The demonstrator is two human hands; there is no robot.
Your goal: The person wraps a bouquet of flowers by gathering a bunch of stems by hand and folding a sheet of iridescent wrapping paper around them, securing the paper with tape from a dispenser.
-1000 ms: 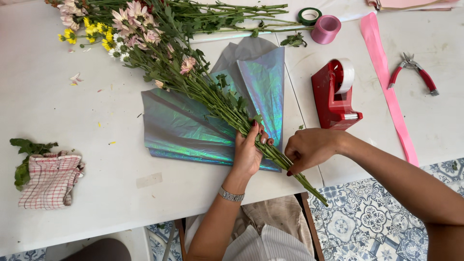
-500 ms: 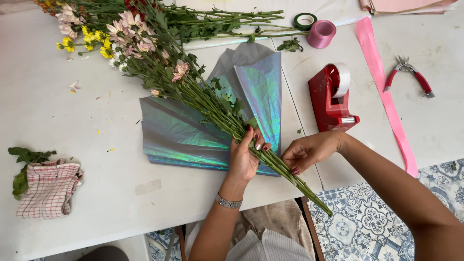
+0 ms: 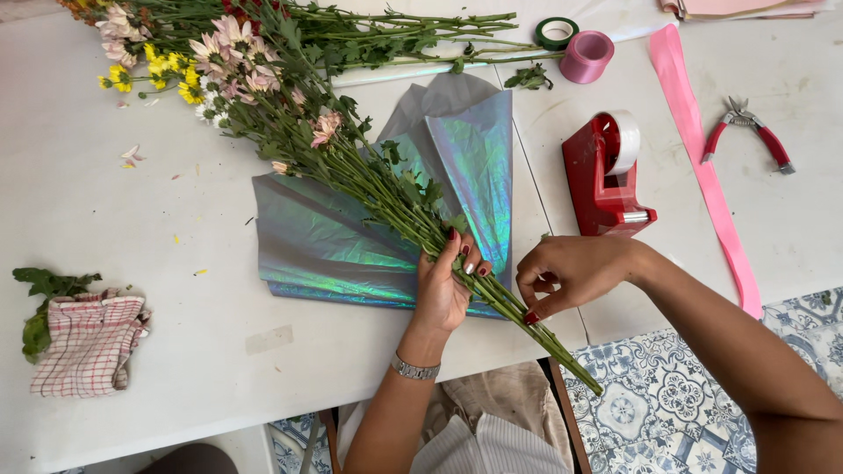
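Here, a loose bunch of cut flower stems laid diagonally across a fanned sheet of iridescent wrapping paper on a white table, blooms at upper left, cut ends overhanging the near table edge at lower right. Left hand curled around the bundle just below the last leaves, fingers closed over the top and thumb beneath, gathering the stems against the paper. Right hand immediately beside it, further toward the cut ends, thumb and fingertips pinched on one or two stems at the bare lower stretch. Likely light but top-heavy, with the pink and yellow daisy-like heads carrying most of the weight well apart from the grip; thin, springy and prone to sliding over one another, so best held firmly around the whole cluster at the leafless part rather than near the fragile petals. Paper probably slick and easily creased, lying under the bundle with its narrow folded end beneath the left palm. More flowers lying along the far edge. Within reach to the right: a red tape dispenser, a pink ribbon strip, a pink ribbon roll, a green floral tape roll and red-handled pliers. At left, a checked cloth beside stripped leaves.
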